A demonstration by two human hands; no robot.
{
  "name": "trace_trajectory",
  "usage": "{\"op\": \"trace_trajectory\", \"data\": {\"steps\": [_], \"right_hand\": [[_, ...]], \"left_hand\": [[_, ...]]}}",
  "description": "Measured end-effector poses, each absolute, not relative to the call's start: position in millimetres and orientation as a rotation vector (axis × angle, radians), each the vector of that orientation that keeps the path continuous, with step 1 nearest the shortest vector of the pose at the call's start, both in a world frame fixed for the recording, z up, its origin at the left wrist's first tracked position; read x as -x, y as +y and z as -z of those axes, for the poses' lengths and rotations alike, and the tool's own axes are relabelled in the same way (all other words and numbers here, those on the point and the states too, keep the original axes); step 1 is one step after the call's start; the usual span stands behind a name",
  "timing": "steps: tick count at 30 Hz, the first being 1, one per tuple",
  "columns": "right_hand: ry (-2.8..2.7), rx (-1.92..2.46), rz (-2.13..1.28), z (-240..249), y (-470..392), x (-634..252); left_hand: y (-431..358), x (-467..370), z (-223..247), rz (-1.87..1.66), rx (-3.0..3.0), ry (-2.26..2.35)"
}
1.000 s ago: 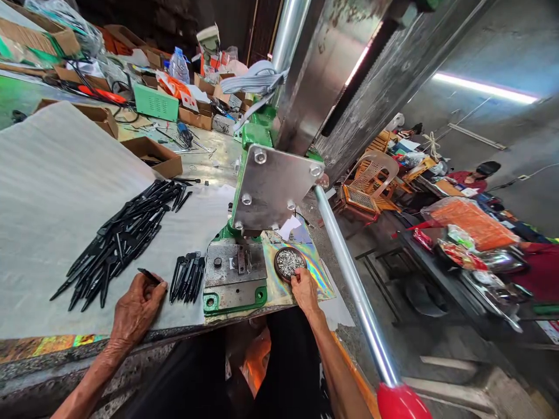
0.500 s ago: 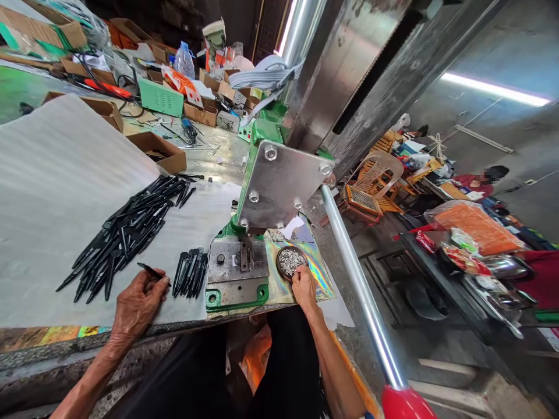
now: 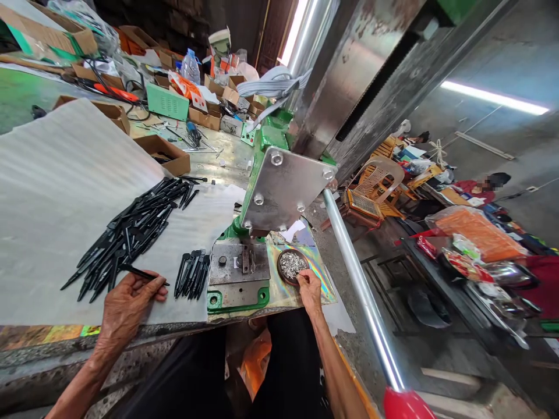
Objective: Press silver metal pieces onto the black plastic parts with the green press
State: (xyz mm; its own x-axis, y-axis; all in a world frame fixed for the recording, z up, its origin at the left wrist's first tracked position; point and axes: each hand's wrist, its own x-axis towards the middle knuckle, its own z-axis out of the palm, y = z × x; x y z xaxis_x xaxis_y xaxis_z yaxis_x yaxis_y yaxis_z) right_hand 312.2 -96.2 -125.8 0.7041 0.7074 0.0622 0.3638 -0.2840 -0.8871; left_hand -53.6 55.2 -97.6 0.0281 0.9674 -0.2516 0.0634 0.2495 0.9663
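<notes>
Right, no brand or lettering reads clearly on anything here; the printing on the boxes at the bench's far edge is too small to make out. Down at the near edge, the left hand (image 3: pixel 126 305) lies knuckles up on the grey sheet (image 3: pixel 52 192), forearm coming in from the lower left, fingers curled narrow around one thin black piece (image 3: pixel 142 273) that pokes out to the right past the thumb. Just beyond it sprawls the big heap of black pieces (image 3: pixel 131 233), and just to its right sits a small neat bundle of the same parts (image 3: pixel 191 274), lying beside the press base (image 3: pixel 238 276) with its green feet. Over on the other side of that base, the right hand (image 3: pixel 309 287) reaches up from the lap, wrist bent, fingertips pinched close together at the near rim of the round dish (image 3: pixel 292 265) full of small silvery metal bits; whether it has one pinched, can't tell. That dish rests on the shiny rainbow foil (image 3: pixel 321 279) at the bench's near right corner, below the press's steel plate (image 3: pixel 286 189), with the long lever (image 3: pixel 360 285) and its red knob (image 3: pixel 404 404) slanting down on the right
</notes>
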Motion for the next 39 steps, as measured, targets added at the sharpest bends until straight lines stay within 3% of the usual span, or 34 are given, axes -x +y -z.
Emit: {"op": "trace_trajectory", "data": {"steps": [9, 21, 30, 39], "right_hand": [[-0.903, 2.01, -0.327, 120, -91, -318], [-0.805, 1.872, -0.659, 82, -76, -302], [-0.674, 1.343, -1.03, 22, -74, -192], [-0.542, 1.111, -1.077, 1, -83, -135]], "left_hand": [[19, 44, 55, -1.052, -0.849, 1.077], [-16, -11, 27, -0.875, -0.498, 0.685], [-26, -34, 26, -0.854, -0.319, 0.628], [-36, -38, 24, -0.836, -0.26, 0.503]]}}
